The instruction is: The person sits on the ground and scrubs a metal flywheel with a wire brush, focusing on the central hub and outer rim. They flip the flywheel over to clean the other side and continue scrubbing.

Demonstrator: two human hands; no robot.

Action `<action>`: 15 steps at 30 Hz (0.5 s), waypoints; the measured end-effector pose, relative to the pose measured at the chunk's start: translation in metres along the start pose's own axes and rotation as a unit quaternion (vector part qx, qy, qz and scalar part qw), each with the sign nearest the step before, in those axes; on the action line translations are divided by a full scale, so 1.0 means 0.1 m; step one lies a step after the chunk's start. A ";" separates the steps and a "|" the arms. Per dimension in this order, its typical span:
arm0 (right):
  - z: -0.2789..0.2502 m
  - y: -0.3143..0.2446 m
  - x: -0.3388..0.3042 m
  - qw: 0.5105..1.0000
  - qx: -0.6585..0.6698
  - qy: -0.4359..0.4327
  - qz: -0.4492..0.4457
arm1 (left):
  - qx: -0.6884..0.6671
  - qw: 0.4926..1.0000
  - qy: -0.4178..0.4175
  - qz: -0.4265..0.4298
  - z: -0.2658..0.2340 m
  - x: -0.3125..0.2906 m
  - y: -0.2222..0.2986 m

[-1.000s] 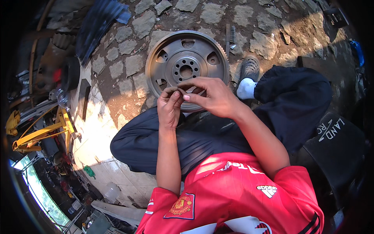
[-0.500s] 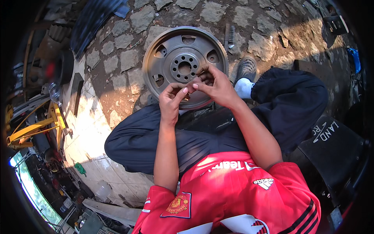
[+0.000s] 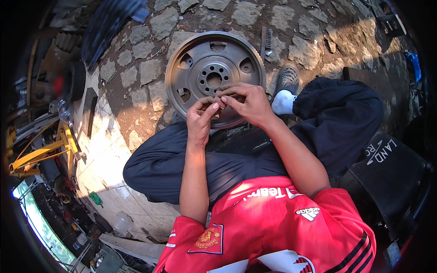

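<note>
My left hand [image 3: 200,119] and my right hand [image 3: 251,104] meet over the near side of a round grey metal flywheel [image 3: 195,75]. Both are closed, thumbs and fingertips pinched together. Between the fingertips is a small brownish piece, mostly hidden, whose kind I cannot make out. The flywheel has a toothed rim, a ring of bolt holes around its centre hole and several larger openings. It lies in front of my bent legs, its near edge partly covered by my hands.
A wire brush [image 3: 266,42] lies on the stone paving [image 3: 248,13] beyond the flywheel, near my right shoe [image 3: 287,78]. To the left are a yellow metal stand [image 3: 42,152], a green rag [image 3: 95,198] and a clear plastic container [image 3: 121,222]. A black panel [image 3: 387,175] is at right.
My right hand's fingers have lowered and closed in toward the left fingertips, covering more of the small piece. The flywheel appears unmoved.
</note>
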State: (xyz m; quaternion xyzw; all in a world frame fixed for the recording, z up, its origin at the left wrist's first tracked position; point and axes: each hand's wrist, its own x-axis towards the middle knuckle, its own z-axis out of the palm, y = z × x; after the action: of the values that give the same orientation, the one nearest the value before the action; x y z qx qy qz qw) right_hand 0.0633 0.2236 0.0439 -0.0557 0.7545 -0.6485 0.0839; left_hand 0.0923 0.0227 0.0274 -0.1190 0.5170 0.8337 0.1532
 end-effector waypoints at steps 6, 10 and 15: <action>0.09 -0.07 -0.06 0.994 0.034 -0.012 0.107 | -0.018 1.000 0.002 -0.001 -0.07 -0.02 -0.06; 0.07 -0.03 -0.07 0.995 0.007 -0.030 0.097 | 0.045 0.998 0.028 -0.015 -0.07 -0.02 -0.09; 0.06 -0.06 -0.10 0.996 0.001 -0.036 0.084 | 0.046 0.997 0.039 0.038 -0.13 0.01 -0.17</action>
State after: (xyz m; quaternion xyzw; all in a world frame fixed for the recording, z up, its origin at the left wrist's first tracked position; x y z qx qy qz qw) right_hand 0.0742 0.2185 0.0496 -0.0152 0.7523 -0.6375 0.1658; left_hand 0.0982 0.0183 0.0078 -0.1247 0.5642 0.8092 0.1065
